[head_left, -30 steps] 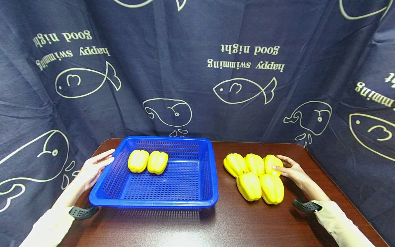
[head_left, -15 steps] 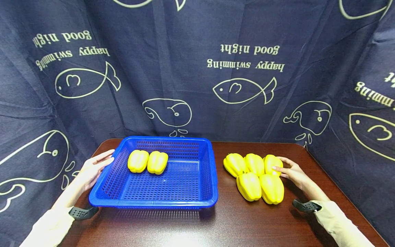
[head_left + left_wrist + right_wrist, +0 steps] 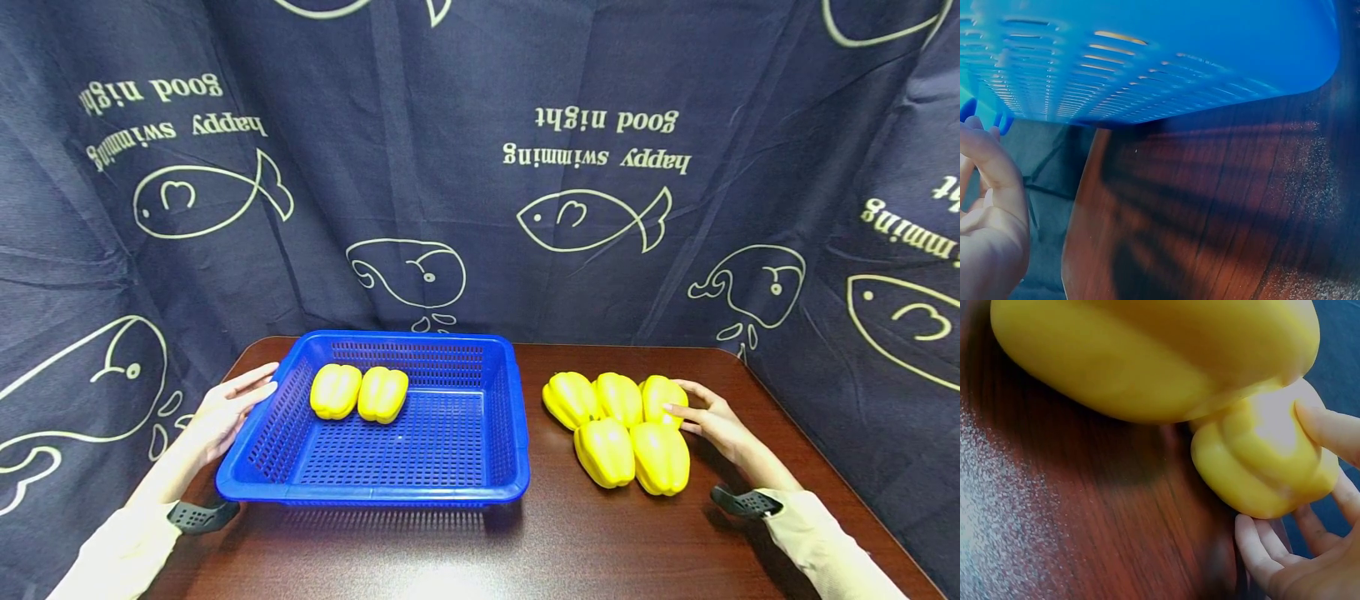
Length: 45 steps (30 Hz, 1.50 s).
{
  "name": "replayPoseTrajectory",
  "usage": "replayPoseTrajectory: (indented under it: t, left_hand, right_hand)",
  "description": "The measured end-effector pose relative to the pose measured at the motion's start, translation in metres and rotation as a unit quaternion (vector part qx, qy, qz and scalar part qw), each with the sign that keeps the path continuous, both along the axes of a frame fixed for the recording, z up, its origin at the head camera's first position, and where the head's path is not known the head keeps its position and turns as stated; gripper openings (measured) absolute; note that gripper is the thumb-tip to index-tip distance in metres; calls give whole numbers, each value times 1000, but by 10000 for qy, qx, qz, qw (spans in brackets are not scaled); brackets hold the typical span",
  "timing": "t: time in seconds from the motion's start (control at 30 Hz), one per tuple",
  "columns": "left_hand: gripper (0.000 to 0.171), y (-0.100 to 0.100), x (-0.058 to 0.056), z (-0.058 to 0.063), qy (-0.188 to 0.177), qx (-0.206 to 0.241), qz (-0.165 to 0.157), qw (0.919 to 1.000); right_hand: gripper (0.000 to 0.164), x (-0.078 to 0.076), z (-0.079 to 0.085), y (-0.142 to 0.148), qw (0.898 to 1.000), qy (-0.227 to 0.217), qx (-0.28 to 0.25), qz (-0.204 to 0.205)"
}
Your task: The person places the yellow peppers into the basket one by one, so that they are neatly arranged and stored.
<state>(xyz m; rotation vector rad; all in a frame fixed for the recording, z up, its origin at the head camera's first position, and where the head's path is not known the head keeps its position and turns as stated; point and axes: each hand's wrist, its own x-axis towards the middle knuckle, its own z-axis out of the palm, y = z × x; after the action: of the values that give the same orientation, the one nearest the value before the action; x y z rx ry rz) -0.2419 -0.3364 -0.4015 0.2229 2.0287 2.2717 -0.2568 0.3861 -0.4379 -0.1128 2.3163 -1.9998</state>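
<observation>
A blue plastic basket (image 3: 390,493) stands on the left of the table with two yellow bell peppers inside, a left one (image 3: 336,392) and a right one (image 3: 383,395). At its left rim, the fingertips of my left hand (image 3: 225,415) touch the edge; in the left wrist view, this hand (image 3: 997,212) is partly cut off. To the right, my right hand (image 3: 712,418) holds the far-right yellow bell pepper (image 3: 660,398) between thumb and fingers. In the right wrist view, the thumb lies on the pepper (image 3: 1254,469) and other fingers are below it.
Beside the held pepper, several yellow bell peppers (image 3: 604,452) sit close together on the brown wooden table (image 3: 585,542). A dark blue curtain (image 3: 480,167) with fish drawings hangs behind the table's far edge and along its sides.
</observation>
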Motion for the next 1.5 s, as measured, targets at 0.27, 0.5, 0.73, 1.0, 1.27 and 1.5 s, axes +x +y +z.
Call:
replayPoseTrajectory:
  t: [0.27, 0.5, 0.73, 1.0, 1.27, 1.5]
  left_hand:
    - [34, 1, 2, 2, -19, -48, 31, 10000]
    - [34, 2, 2, 2, 44, -16, -39, 10000]
    - [34, 3, 1, 1, 60, -15, -109, 9999]
    - [35, 0, 1, 1, 67, -64, -71, 9999]
    - [35, 0, 0, 1, -20, -194, 36, 9998]
    - [35, -1, 1, 0, 26, -83, -31, 10000]
  right_hand:
    - [38, 1, -1, -1, 9992, 386, 106, -22]
    - [37, 1, 3, -1, 9990, 404, 144, -157]
    - [39, 4, 12, 2, 9918, 799, 927, -360]
    - [41, 3, 21, 2, 9831, 1174, 1338, -425]
    - [41, 11, 40, -2, 9817, 1114, 1464, -491]
    - [44, 13, 54, -8, 9751, 1327, 1720, -453]
